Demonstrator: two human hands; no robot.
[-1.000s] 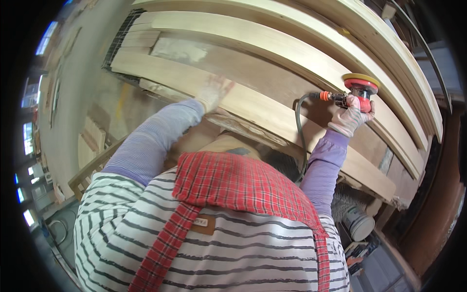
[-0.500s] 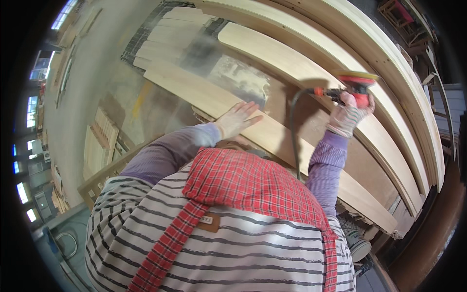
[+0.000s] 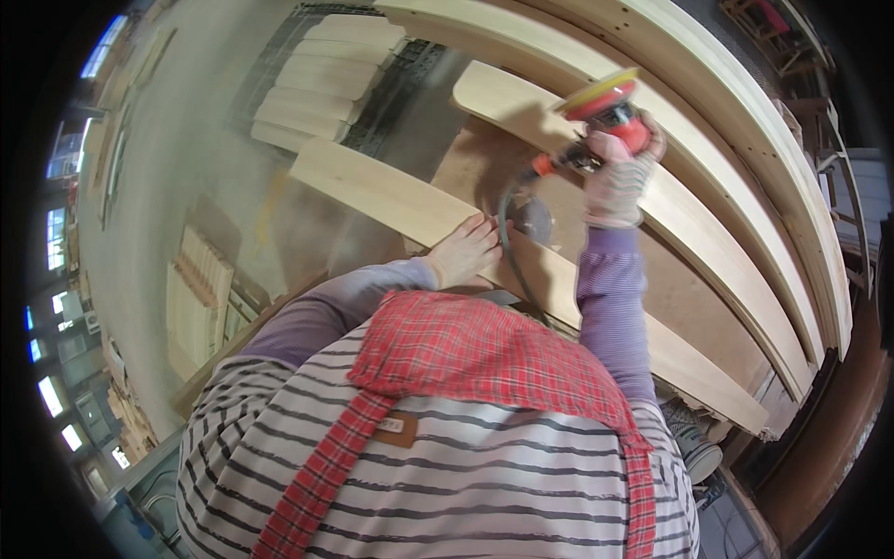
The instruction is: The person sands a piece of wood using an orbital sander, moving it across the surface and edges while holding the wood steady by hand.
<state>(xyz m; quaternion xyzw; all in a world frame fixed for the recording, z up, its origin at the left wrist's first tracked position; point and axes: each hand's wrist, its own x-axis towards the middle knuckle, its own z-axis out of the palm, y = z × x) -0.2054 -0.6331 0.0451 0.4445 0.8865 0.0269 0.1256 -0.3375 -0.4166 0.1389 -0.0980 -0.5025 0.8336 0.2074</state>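
Note:
My right hand [image 3: 618, 183], in a pale striped glove, grips a red orbital sander [image 3: 626, 130] by its body. The sander is held above the boards, its yellow-edged pad [image 3: 596, 91] tilted up and away from me. A dark air hose [image 3: 507, 216] with an orange fitting hangs from it, passing beside my left hand. That left hand [image 3: 466, 252] rests on the near edge of a long pale wooden board [image 3: 372, 194] lying crosswise before me, its fingers stretched forward over the wood. Beyond it lies a second board [image 3: 517, 104] with a rounded end.
Long curved wooden pieces [image 3: 708, 102] stand along the far right side. Several pale boards [image 3: 321, 79] lie stacked at the far left, with more slats [image 3: 198, 293] lower down. A white bucket [image 3: 700, 458] stands low at the right.
My right hand has swung the sander leftward, and its pad is now more tilted. My left hand sits slightly lower, its fingers closer together. The whole view has shifted a little.

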